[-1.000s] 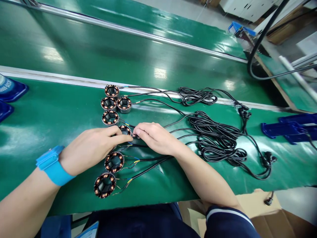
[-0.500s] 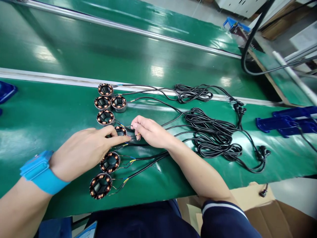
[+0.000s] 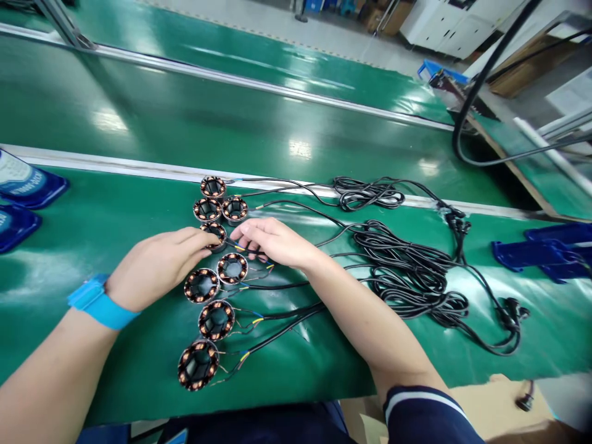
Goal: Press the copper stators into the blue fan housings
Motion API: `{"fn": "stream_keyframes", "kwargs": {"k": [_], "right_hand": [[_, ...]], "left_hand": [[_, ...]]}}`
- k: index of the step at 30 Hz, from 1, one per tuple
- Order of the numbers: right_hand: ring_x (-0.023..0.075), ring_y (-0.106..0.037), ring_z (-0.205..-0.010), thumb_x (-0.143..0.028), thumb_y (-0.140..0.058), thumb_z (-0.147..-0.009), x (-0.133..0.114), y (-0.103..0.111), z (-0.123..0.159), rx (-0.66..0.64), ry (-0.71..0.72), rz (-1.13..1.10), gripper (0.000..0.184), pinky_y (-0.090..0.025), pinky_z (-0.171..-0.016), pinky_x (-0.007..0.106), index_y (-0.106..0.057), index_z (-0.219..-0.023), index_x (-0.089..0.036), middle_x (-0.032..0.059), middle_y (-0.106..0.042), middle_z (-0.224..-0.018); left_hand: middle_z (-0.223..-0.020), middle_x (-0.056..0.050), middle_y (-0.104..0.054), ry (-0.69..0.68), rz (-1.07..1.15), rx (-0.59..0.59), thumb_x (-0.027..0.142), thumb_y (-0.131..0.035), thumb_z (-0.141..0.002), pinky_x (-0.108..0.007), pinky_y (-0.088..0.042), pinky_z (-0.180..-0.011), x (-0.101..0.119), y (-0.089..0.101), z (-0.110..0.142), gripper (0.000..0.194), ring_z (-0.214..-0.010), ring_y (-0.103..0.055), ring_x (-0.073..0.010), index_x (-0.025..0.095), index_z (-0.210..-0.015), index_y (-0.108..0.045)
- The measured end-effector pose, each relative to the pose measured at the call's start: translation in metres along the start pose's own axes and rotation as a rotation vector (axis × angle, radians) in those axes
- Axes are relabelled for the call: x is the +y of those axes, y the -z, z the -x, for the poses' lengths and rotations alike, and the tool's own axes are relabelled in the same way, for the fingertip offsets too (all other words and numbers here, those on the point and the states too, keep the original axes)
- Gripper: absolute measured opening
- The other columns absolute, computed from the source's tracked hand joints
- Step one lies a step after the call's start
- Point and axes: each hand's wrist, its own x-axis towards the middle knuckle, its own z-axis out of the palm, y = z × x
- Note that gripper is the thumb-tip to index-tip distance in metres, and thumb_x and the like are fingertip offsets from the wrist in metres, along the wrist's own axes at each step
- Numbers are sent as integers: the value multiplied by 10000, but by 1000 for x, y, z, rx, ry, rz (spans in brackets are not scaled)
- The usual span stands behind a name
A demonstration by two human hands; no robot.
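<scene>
Several motor stators with copper windings lie in a rough column on the green bench mat. My left hand [image 3: 161,265], with a blue strap at the wrist, grips one stator [image 3: 213,232] by its near rim; the fingertips partly cover it. Just right of it, my right hand [image 3: 275,243] has its fingers curled round the black cable [image 3: 254,251] at that stator's coloured leads [image 3: 239,247]. Below my fingers sits another stator [image 3: 232,268], its thin wires reaching a blue and yellow lead end [image 3: 270,266]. Further stators [image 3: 202,285] lie nearer me, joined to black cables.
Coiled black power cords [image 3: 398,253] with plugs [image 3: 513,311] spread over the right of the mat. Blue plastic parts [image 3: 531,253] lie at far right and blue labelled holders [image 3: 30,182] at far left. A white rail [image 3: 152,168] runs behind the stators.
My left hand has shifted from the middle stator to the one above it. My right hand has moved from the middle stator's wires to that stator's leads. The view has tilted up slightly.
</scene>
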Motion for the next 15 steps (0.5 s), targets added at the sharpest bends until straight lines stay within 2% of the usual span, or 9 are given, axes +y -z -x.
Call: {"fn": "stream_keyframes", "kwargs": {"k": [2,5,7,10,12,14,15], "right_hand": [[93,-548,-667,-316,-449,-1042,1,-1,-5,11,27,-3,309,-416,-596,213,-693,-954,-149,12,-665,-848],[92,-546,-738,-275,-579,-960,4,-2,-7,43,48,-130,171,-403,-655,206,-655,-861,-159,-8,-654,-837],[87,-541,-717,-259,-613,-926,5,-4,-6,53,10,-234,106,-390,-643,201,-614,-865,-172,-22,-644,-815],[90,-550,-673,-269,-594,-933,7,-6,-3,62,-60,-294,105,-383,-618,203,-583,-879,-179,-21,-651,-768],[105,-581,-690,-300,-595,-945,5,-4,3,35,-37,-218,133,-412,-632,216,-614,-915,-172,-1,-680,-782],[130,-628,-774,-331,-608,-957,-1,4,11,63,95,-42,174,-466,-696,245,-663,-987,-168,28,-721,-884],[144,-646,-836,-339,-610,-967,-5,10,15,128,190,71,189,-489,-751,265,-681,-1026,-174,38,-733,-949]], "left_hand": [[-1220,-31,-701,-19,-11,-22,443,-346,-1055,-413,-579,-836,-1,-1,0,406,-1005,-698,-241,335,-1334,-620],[-1195,-14,-682,-56,-52,-61,386,-310,-1065,-384,-566,-760,0,0,0,426,-914,-690,-216,414,-1364,-613],[-1180,-11,-675,-67,-78,-75,350,-302,-1065,-370,-549,-723,0,1,0,441,-864,-681,-206,445,-1361,-614],[-1146,-9,-681,-77,-80,-82,330,-324,-1059,-341,-528,-692,2,4,3,438,-815,-668,-191,467,-1358,-614],[-1148,-8,-689,-90,-27,-85,338,-352,-1058,-321,-536,-713,3,7,6,418,-841,-676,-180,447,-1362,-616],[-1220,-11,-686,-103,49,-56,356,-382,-1058,-306,-561,-791,5,12,5,391,-949,-694,-176,394,-1365,-621],[-1269,-16,-678,-96,76,-24,366,-394,-1058,-307,-569,-851,7,15,3,382,-1024,-694,-179,357,-1365,-621]]}}
